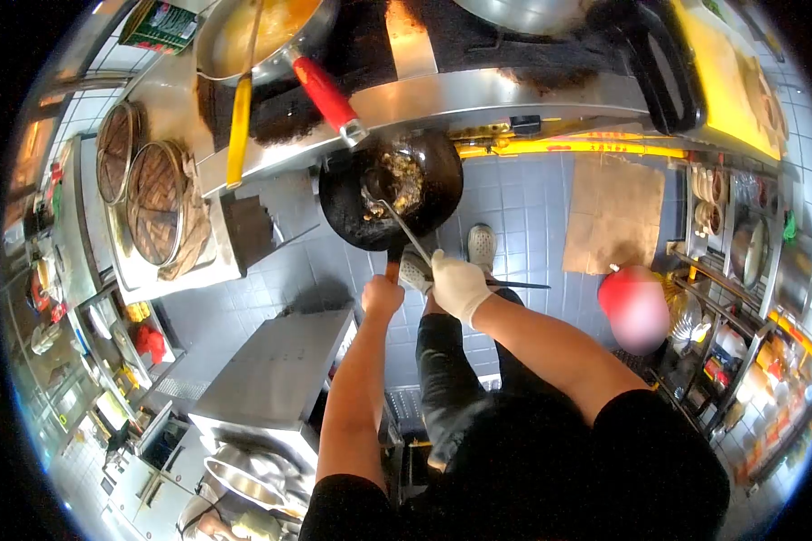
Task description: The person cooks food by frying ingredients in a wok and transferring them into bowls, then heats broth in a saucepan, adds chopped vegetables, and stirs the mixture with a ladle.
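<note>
My left hand (pixel 383 298) is bare and wrapped round the wooden handle of a dark wok (pixel 341 200). The wok is held off the stove, in front of its edge, above the floor. Browned bits of food (pixel 410 178) lie in it. In a whitish glove, my right hand (pixel 461 287) grips the long metal shaft of a ladle (pixel 412 236). Its head reaches into the wok among the food, dark and hard to make out there. The far end of the shaft sticks out to the right behind my glove.
A stove (pixel 478 86) runs across the top, carrying a pan with a red handle (pixel 325 93) and a yellow-handled utensil (pixel 240 135). Woven steamer lids (pixel 156 203) stand left. A steel counter (pixel 266 365) is near my left arm. Cardboard (pixel 613 215) lies on the tiled floor.
</note>
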A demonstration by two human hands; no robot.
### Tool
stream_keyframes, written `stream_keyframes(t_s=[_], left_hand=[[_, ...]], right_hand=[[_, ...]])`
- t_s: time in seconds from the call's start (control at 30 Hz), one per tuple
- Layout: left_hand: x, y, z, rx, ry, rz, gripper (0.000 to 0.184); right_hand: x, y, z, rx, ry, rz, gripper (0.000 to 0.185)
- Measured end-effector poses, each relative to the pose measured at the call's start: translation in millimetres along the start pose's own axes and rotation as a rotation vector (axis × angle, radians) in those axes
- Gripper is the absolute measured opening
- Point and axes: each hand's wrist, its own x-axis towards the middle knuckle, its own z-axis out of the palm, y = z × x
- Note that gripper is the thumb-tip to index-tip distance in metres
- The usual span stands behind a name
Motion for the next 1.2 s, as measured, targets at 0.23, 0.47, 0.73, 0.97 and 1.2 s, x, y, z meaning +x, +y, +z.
stream_keyframes(t_s=[0.23,0.47,0.73,0.97,1.2], left_hand=[[149,18,20,0.014,0.183,0.28,0.026],[212,95,-35,-0.115,0.063,0.065,0.029],[349,96,1,0.029,0.395,0.136,0.035],[207,114,-34,-0.412,0.427,-0.021,0.078],[-49,81,-65,-0.449,0.694,0.403,0.084]], right_hand=[[98,17,9,-0.027,0.002,0.027,0.027],[50,71,-42,-0.06,-0.004,0.027,0.036],[-188,234,-71,-0.23,-0.194,0.447,0.034],[-267,210,-127,-0.266,-0.179,0.596,0.035],[-211,107,-222,0.114,0.293,-0.018,0.032]])
